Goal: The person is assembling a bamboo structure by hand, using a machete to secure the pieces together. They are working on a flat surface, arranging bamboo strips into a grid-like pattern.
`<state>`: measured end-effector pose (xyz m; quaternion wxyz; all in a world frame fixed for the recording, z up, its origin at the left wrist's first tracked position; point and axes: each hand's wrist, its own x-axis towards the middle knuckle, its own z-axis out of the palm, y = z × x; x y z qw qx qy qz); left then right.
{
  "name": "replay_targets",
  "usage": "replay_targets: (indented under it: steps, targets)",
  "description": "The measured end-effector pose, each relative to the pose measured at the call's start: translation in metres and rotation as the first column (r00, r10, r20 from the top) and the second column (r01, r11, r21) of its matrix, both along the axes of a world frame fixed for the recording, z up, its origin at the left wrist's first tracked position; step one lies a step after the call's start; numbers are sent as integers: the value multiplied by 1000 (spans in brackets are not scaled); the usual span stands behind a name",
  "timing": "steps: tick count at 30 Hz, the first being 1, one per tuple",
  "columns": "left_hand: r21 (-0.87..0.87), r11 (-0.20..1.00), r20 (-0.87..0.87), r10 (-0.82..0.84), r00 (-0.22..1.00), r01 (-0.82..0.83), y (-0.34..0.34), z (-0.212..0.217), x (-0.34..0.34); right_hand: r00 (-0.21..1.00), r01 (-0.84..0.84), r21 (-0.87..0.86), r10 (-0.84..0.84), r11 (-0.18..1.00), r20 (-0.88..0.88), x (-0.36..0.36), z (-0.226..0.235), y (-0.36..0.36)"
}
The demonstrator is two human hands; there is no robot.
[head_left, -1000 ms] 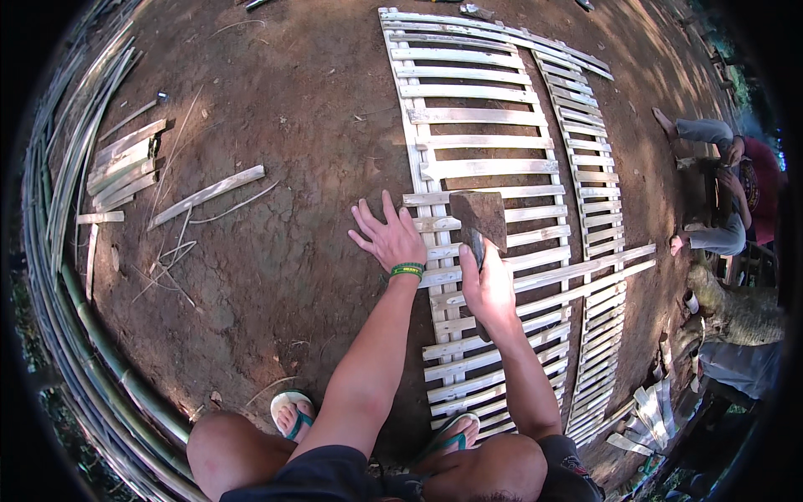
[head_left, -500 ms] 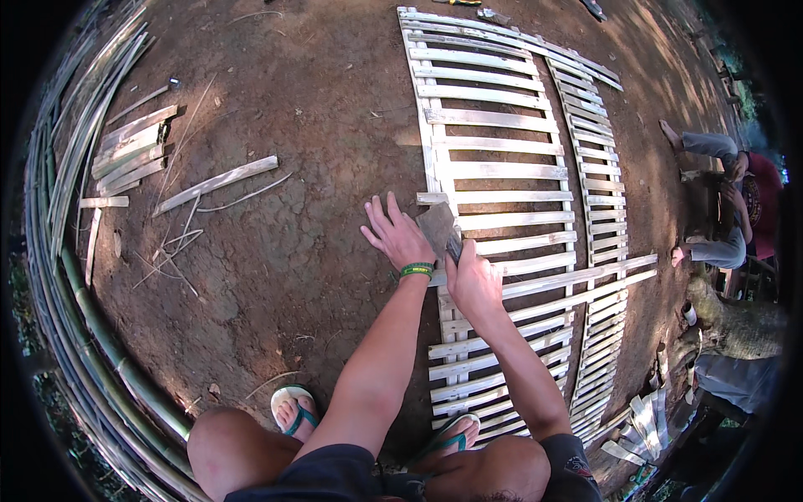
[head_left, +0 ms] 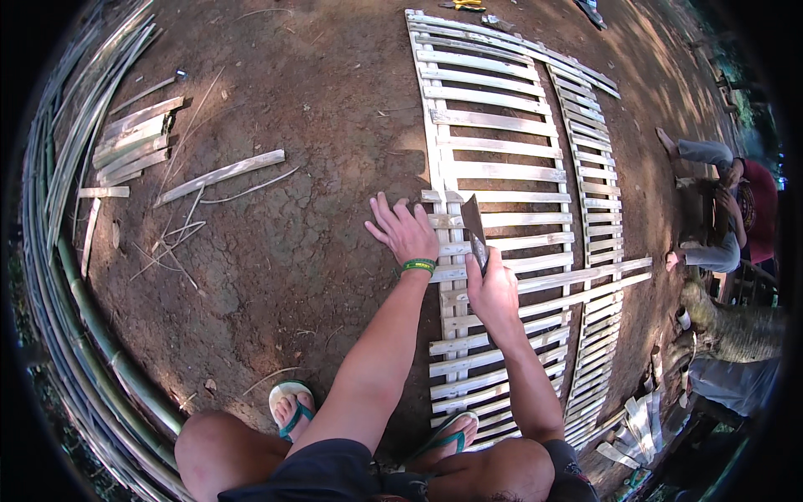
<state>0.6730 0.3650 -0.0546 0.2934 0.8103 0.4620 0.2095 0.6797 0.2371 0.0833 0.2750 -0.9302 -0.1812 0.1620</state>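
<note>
A slatted bamboo panel [head_left: 502,171] lies on the ground, its pale crosspieces fixed over upright rails. In my right hand [head_left: 494,289] is the handle of a broad-bladed knife [head_left: 473,224]. Its dark grey blade is tilted up above the slats, just right of the panel's left rail. My left hand [head_left: 405,232], with a green band at the wrist, lies palm down with its fingers stretched out. It rests at the panel's left edge beside the slat ends, and what is under the palm is hidden.
Long bamboo poles [head_left: 79,293] curve along the left, near cut bamboo pieces [head_left: 134,138] and a loose strip [head_left: 222,177]. A second slatted panel [head_left: 598,184] adjoins on the right. Yellow-handled pliers [head_left: 464,5] lie at the top. Another person [head_left: 749,205] sits at far right.
The knife has moved right and turned more upright, away from the slat end by my left hand. My right hand has shifted slightly right and down. My left hand stays nearly in place.
</note>
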Motion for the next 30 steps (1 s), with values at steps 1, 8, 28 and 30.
replay_targets:
  steps: [1,8,28,30]
  targets:
    - [-3,1000,-5,-15,1000,15,0,1,-1,999,5,11,-5,1000,37,-1,-7,-5]
    - [-236,926,-226,-349,910,296,-34,22,-84,974,-215,-40,218,976,69,-32,-13,21]
    - [-183,909,-337,-416,845,374,-62,9,-101,1000,0,-249,1,968,5,-13,-38,18]
    - [-197,904,-408,-428,806,380,-60,10,-103,999,26,-129,-29,991,-22,-16,-20,29]
